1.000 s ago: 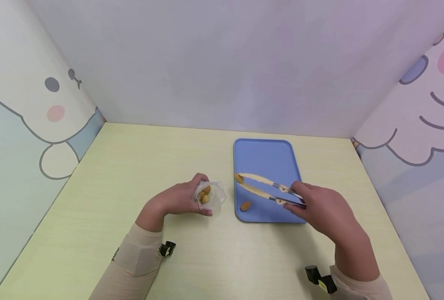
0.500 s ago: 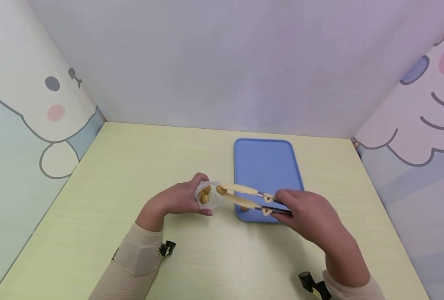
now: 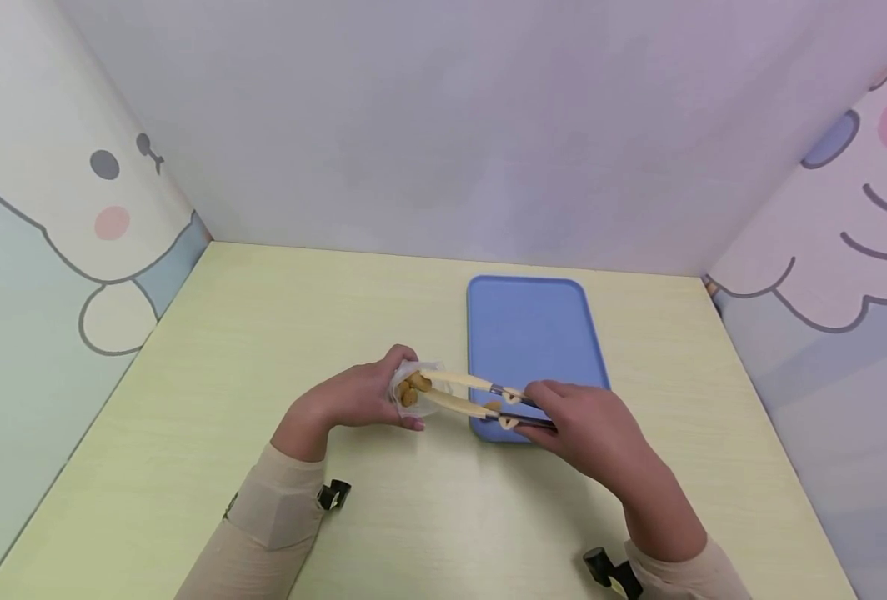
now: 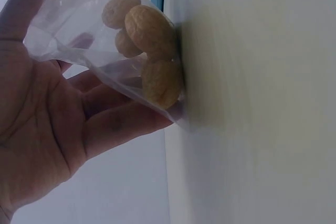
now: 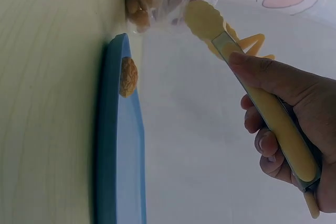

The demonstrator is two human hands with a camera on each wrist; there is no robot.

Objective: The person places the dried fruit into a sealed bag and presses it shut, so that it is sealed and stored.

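Reaching across a pale tabletop (image 3: pixel 301 308), a person's right hand (image 3: pixel 589 429) grasps tongs (image 5: pixel 268 103) whose cream-coloured tips meet the mouth of a clear plastic bag (image 4: pixel 79 9), held in the left hand (image 3: pixel 361 396) with thumb and fingers curled round it. The step in hand appears to be loading the bag: one walnut (image 3: pixel 418 382) sits at the tongs' tips, between the left thumb and fingers, though whether the tips pinch it or merely touch it cannot be told. The next move would seem to call for easing the tips apart inside the opening, with the bag held steady and wide, as a walnut let go too early could roll off the rim. Several bagged walnuts (image 4: pixel 149 27) crowd the bottom of the bag beside the left hand's fingers, tan, rounded and wrinkled, their outlines softened by the crumpled plastic. Under the tongs, to the left of the right hand, a lone walnut (image 5: pixel 128 77), brown and deeply grooved, lies on a blue tray (image 3: pixel 529 325) at the corner nearest the left hand, while the rest of the tray stretches away beyond the right hand's knuckles
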